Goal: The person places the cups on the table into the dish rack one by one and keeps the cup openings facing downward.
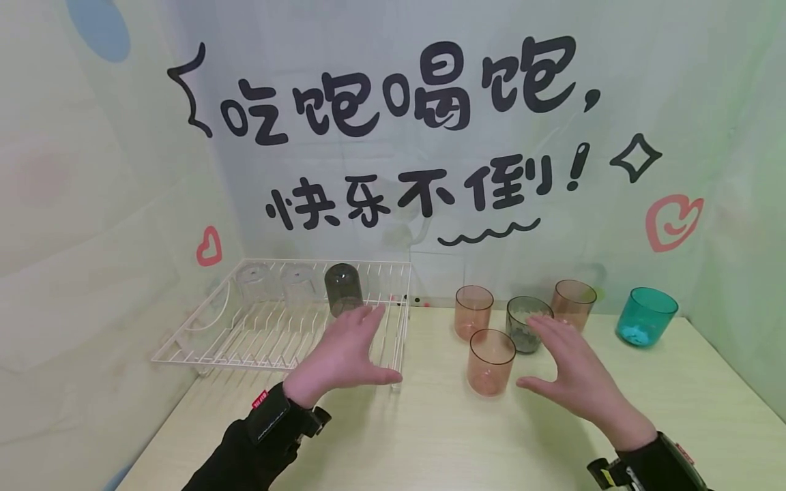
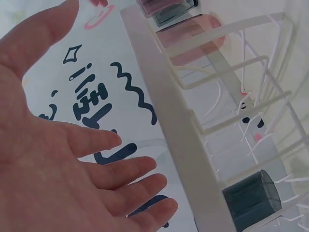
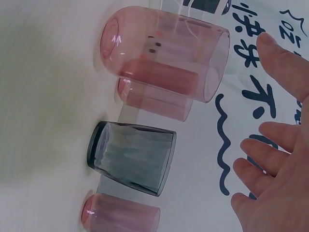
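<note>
My left hand [image 1: 345, 351] is held over the front right part of a white wire dish rack [image 1: 258, 367], thumb spread from the fingers and nothing in its grasp. Behind its fingertips a dark grey glass [image 1: 341, 281] stands upside down in the rack. My right hand [image 1: 580, 378], empty with thumb and fingers apart, hovers over the table just right of a pink glass [image 1: 491, 368]. Its fingertips overlap the rim of a smoky grey glass [image 1: 522, 335] in the head view. Two more pink glasses stand behind, one at the left [image 1: 473, 317] and another at the right [image 1: 576, 300].
A teal glass [image 1: 646, 319] stands at the back right of the pale wooden table [image 1: 430, 436]. Two clear glasses, one at the left [image 1: 253, 283] and one beside it [image 1: 299, 285], sit in the rack's back row. A cloth with black lettering [image 1: 405, 95] hangs behind.
</note>
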{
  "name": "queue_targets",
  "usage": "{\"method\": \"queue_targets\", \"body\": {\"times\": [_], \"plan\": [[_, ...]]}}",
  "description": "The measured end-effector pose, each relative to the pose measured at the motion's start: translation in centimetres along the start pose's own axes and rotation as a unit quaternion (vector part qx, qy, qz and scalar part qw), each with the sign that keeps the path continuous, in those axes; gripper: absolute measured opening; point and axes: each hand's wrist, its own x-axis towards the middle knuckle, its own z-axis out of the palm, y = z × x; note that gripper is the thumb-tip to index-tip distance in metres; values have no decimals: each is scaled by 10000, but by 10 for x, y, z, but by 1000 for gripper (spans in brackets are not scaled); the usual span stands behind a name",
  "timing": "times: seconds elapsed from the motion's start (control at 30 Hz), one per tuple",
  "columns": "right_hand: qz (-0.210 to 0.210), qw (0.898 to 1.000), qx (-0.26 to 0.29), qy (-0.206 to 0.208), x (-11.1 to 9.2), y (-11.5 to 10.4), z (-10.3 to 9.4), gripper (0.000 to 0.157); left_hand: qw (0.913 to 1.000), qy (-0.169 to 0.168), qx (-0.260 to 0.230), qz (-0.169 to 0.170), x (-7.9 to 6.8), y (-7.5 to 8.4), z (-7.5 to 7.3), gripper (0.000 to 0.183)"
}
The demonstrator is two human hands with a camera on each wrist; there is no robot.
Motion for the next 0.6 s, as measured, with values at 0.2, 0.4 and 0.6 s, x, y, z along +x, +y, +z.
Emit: {"method": "queue_targets", "body": {"times": [0.2, 0.4, 0.6], "plan": [[-114, 9999, -34, -48, 5, -5, 8, 91, 9999, 106, -26, -79, -3, 2, 5, 114], [-244, 9996, -148, -5, 8, -10, 16, 91, 9998, 117, -63, -122, -5, 3, 10, 116], [-265, 9993, -266, -41, 10, -14, 24, 89, 9998, 117, -110, -114, -6, 4, 14, 114]]}}
